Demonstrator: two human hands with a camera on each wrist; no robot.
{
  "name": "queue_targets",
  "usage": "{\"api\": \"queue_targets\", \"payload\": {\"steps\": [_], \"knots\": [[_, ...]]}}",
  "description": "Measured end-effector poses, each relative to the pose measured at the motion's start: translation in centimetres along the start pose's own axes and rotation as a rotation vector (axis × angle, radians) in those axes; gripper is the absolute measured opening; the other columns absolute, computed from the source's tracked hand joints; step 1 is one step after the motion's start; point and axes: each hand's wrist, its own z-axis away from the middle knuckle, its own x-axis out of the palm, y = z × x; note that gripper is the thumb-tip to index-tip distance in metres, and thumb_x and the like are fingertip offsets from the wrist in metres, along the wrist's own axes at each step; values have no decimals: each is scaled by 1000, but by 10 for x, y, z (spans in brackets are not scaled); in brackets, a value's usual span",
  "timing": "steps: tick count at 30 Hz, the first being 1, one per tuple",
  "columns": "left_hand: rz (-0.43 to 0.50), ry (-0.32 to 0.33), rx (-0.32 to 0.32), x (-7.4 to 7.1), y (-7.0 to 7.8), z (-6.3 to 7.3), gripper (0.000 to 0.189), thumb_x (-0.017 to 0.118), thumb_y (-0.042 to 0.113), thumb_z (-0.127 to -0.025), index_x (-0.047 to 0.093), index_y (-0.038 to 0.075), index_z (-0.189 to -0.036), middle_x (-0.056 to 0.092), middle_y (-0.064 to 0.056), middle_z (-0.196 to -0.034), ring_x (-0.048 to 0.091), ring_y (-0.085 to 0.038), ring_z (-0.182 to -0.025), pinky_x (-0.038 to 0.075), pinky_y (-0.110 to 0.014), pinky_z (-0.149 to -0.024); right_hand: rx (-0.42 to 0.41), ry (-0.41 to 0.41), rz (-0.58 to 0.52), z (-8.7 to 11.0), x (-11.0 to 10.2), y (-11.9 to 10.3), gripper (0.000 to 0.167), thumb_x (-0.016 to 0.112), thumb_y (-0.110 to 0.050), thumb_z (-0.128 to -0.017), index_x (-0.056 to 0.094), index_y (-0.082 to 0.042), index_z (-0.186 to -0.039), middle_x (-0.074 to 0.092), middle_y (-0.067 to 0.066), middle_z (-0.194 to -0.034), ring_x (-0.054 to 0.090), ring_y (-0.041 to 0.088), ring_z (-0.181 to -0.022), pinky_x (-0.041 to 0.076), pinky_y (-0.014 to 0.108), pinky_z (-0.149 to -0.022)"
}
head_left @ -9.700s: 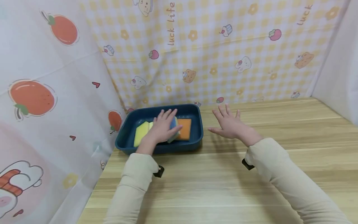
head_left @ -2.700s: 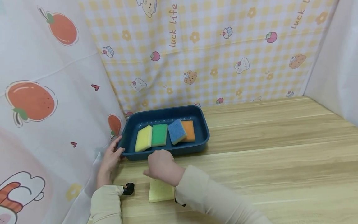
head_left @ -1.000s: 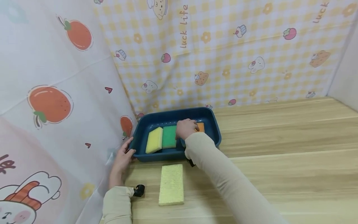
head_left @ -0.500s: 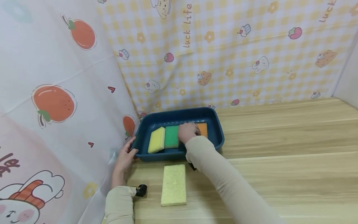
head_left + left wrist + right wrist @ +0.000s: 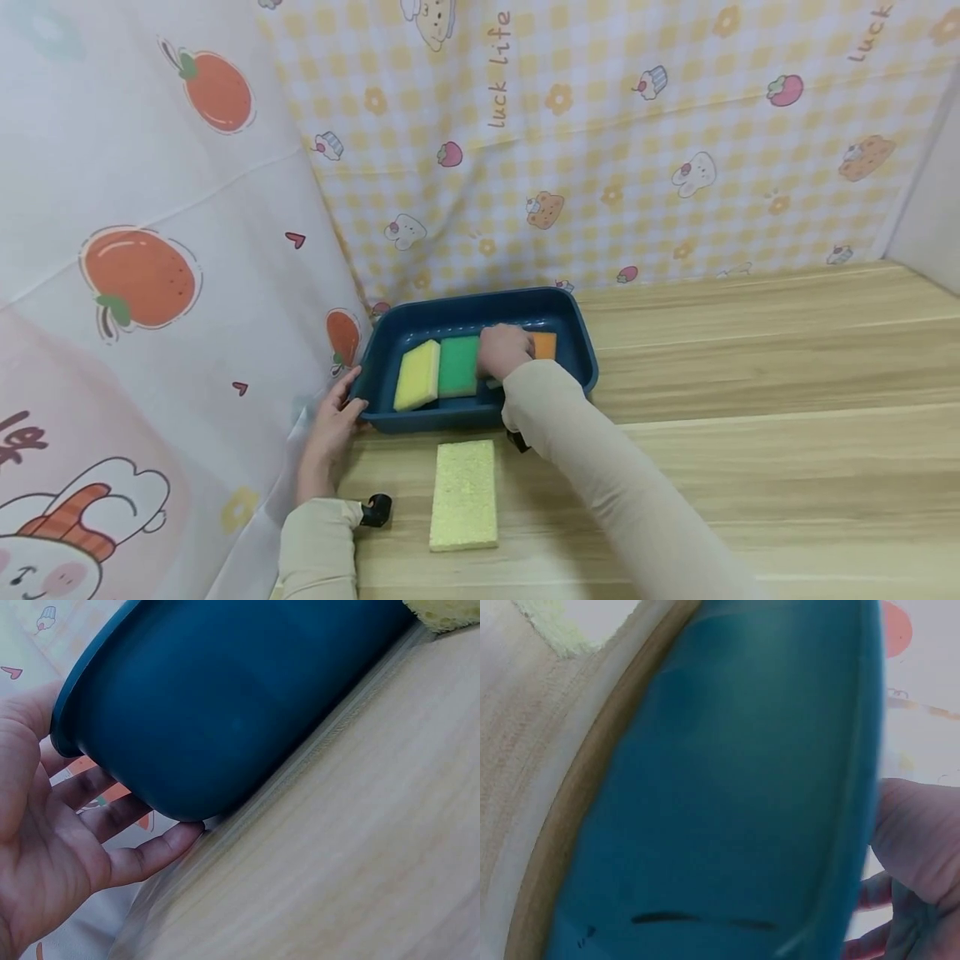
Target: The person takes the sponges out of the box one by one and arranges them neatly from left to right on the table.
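A dark blue plastic bin [image 5: 450,419] stands on the wooden table against the back cloth. At its near left corner my left hand [image 5: 330,429] grips the rim, thumb over the edge and fingers against the outer wall [image 5: 217,697]. Inside the bin, my right hand [image 5: 506,350] reaches down with curled fingers on the blue sponge [image 5: 909,919], which is mostly hidden beneath it. To the left lie a green sponge [image 5: 457,367] and a yellow sponge [image 5: 417,375]; an orange sponge [image 5: 544,344] shows on the right. A larger pale yellow sponge [image 5: 463,496] lies flat on the table before the bin.
A printed white cloth [image 5: 142,275] hangs close along the left side. Behind the bin hangs a yellow checked cloth [image 5: 570,167]. Wooden tabletop [image 5: 750,375] stretches out to the right.
Since the earliest frame, my left hand has moved to the bin's left rim, my right hand into the bin, and the pale yellow sponge has appeared in front. Little differs over the last second.
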Motion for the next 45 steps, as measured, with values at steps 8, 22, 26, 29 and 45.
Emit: {"api": "queue_targets", "payload": {"steps": [8, 22, 26, 29, 45], "knots": [[11, -2, -6, -1, -1, 1, 60, 39, 3, -88, 22, 17, -144, 27, -15, -140, 41, -30, -105, 48, -27, -66, -21, 7, -8, 15, -12, -2, 40, 62, -41, -75, 62, -10, -100, 59, 9, -87, 54, 24, -64, 47, 41, -55], [24, 5, -28, 2, -3, 3, 61, 39, 3, -88, 22, 16, -144, 25, -14, -142, 40, -31, -106, 48, -27, -66, -45, -15, -12, 38, -20, 6, 38, 62, -46, -76, 65, -12, -93, 60, 2, -83, 54, 17, -63, 48, 37, -54], [14, -1, -19, 3, -4, 1, 60, 39, 4, -88, 22, 17, -144, 26, -14, -141, 42, -30, -102, 48, -28, -66, -53, 1, -25, 44, -23, 9, 36, 63, -46, -75, 62, -11, -88, 55, 1, -76, 51, 17, -62, 45, 33, -48], [11, -2, -17, 2, -4, 1, 60, 39, 4, -88, 22, 17, -144, 27, -14, -141, 43, -29, -102, 48, -28, -67, -61, 0, -23, 50, -25, 11, 37, 63, -47, -75, 61, -11, -85, 55, 2, -76, 51, 17, -62, 43, 31, -46], [-15, -10, 3, 0, 2, 2, 60, 38, 3, -89, 20, 15, -145, 21, -15, -144, 37, -30, -109, 48, -28, -68, -84, 51, -26, 82, -35, 16, 50, 62, -53, -74, 63, -7, -94, 59, 6, -95, 51, 18, -68, 33, 26, -38]]}}
